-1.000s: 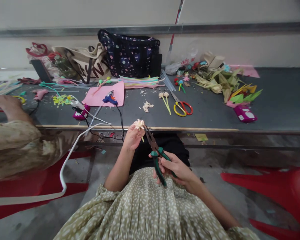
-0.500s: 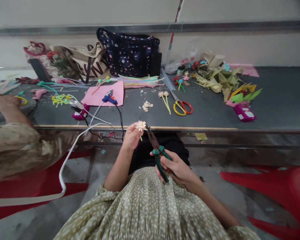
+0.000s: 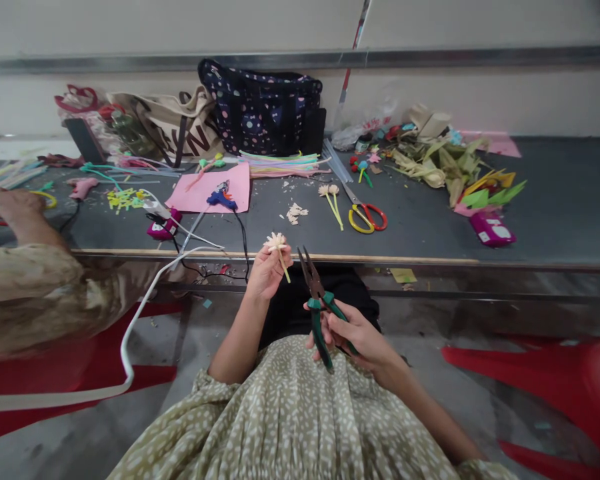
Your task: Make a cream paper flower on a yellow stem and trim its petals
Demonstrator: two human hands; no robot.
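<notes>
Loose garment (image 3: 300, 413), muted olive green, covered all over in small off-white irregular flecks, soft thin fabric, vertical gathers and folds down the front; same flecked cloth on left sleeve (image 3: 203, 381) and right sleeve (image 3: 473, 469), both stopping around the elbow, edges loosely bunched; forearms bare, left hand (image 3: 267, 272) and right hand (image 3: 357, 333) bare too; plain black cloth (image 3: 353, 293) over the lap, garment type unclear

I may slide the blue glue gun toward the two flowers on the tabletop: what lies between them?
The head view shows part of the pink sheet, a black cord near the glue gun, then a heap of pale pieces before the flowers.
</notes>
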